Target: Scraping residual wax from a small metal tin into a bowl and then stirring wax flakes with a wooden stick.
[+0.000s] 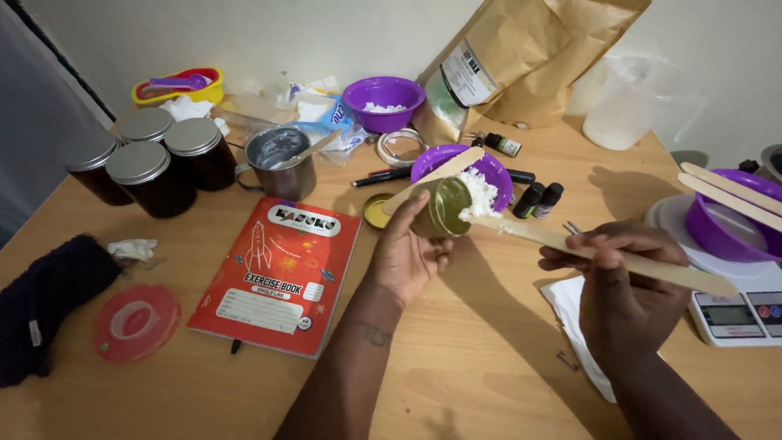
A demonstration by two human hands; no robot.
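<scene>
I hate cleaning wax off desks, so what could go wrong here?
The tin in the left hand is tipped on its side, so wax flakes could miss the purple bowl and scatter on the table. The long stick in the right hand may flick flakes toward the small bottles.

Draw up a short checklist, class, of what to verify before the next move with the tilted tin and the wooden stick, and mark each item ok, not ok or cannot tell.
1. Left hand grips the gold tin firmly: ok.
2. Right hand holds the wooden stick with its tip at the tin's mouth: ok.
3. Tin's mouth is over the purple bowl, so the white flakes land inside: ok.
4. Tin is fully emptied: cannot tell, its inside is hidden.
5. Red exercise book lies away from falling flakes: ok.
6. Small dark bottles beside the bowl stand apart from the stick: ok.
</scene>
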